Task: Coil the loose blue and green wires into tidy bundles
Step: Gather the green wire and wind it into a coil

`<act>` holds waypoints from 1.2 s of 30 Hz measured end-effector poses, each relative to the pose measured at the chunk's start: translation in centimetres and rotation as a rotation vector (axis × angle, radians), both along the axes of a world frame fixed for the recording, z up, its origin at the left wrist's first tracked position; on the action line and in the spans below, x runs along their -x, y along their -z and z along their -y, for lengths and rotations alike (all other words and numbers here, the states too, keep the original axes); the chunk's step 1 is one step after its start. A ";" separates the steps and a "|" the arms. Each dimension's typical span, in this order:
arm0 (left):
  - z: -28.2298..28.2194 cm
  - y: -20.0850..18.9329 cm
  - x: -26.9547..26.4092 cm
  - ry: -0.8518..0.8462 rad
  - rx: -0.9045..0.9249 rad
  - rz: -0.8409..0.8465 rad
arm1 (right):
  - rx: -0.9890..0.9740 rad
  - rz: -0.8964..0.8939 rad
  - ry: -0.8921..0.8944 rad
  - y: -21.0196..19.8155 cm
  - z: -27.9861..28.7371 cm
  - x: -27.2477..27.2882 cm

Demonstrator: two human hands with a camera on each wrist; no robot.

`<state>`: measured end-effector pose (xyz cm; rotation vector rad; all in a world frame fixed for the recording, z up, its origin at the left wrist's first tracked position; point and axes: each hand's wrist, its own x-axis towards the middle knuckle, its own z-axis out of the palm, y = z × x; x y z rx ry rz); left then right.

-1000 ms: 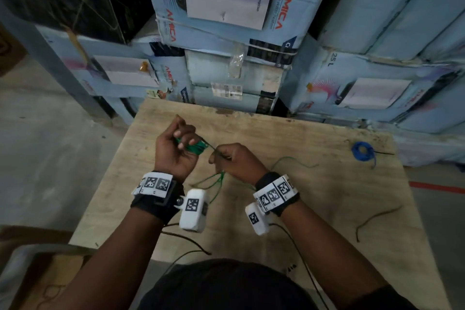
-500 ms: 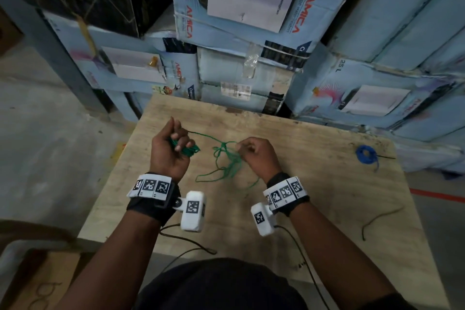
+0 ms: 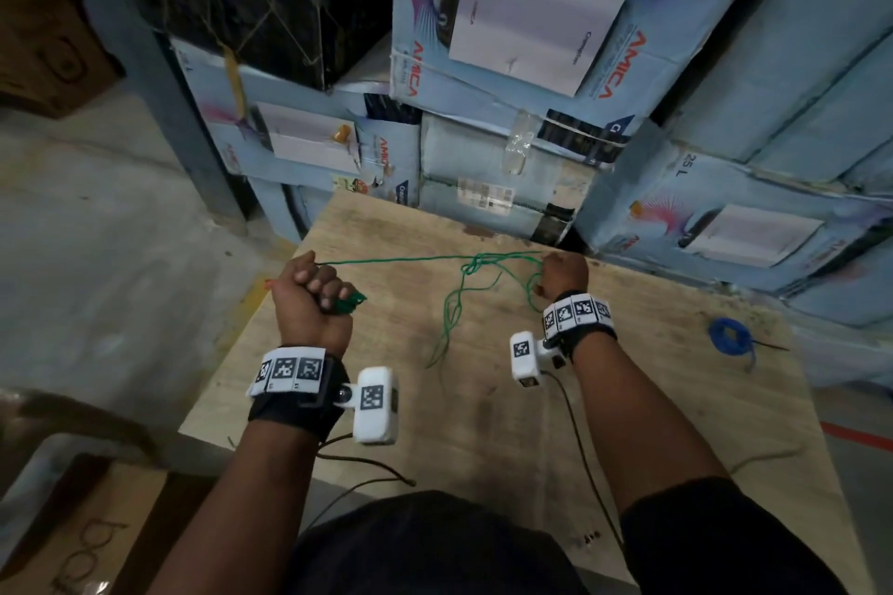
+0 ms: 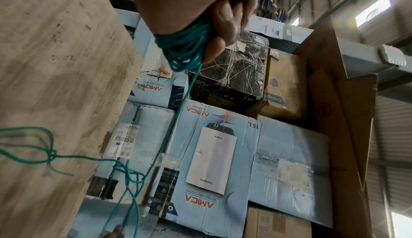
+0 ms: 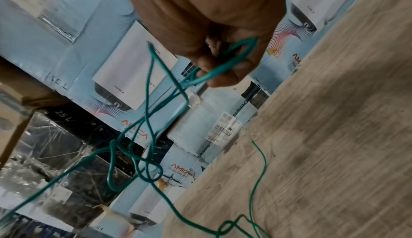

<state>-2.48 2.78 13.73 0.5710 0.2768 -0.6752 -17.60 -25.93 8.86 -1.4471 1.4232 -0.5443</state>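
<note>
Left hand (image 3: 309, 300) fisted round green coil (image 4: 185, 48); right hand (image 3: 563, 275) pinches loose wire (image 3: 386, 260), taut above table (image 3: 628, 401) to expose what looks like a knot (image 3: 476, 265). Blue coil (image 3: 729, 337) sits apart, right.

Warehouse storeroom, stacked water-heater cartons (image 3: 507, 24), metal racking (image 4: 368, 62), concrete floor (image 3: 96, 256), plywood worktable (image 3: 628, 401)

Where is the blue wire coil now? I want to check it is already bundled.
In the head view the blue wire coil lies on the wooden table, near its right edge, beyond the right hand.
</note>
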 end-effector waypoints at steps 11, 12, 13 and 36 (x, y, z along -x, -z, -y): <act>-5.9 2.0 -5.1 -0.264 -0.005 -0.032 | -0.133 0.001 -0.785 -3.4 -0.6 1.7; -6.3 2.1 -5.4 -0.287 0.003 -0.049 | -0.093 -0.081 -0.881 -3.7 -0.3 1.8; -6.5 2.2 -5.6 -0.298 0.002 -0.058 | -0.026 -0.207 -0.987 -3.9 -0.1 1.8; 2.7 0.0 2.4 0.369 0.041 -0.036 | -0.211 0.349 -0.893 -5.5 -9.5 -6.3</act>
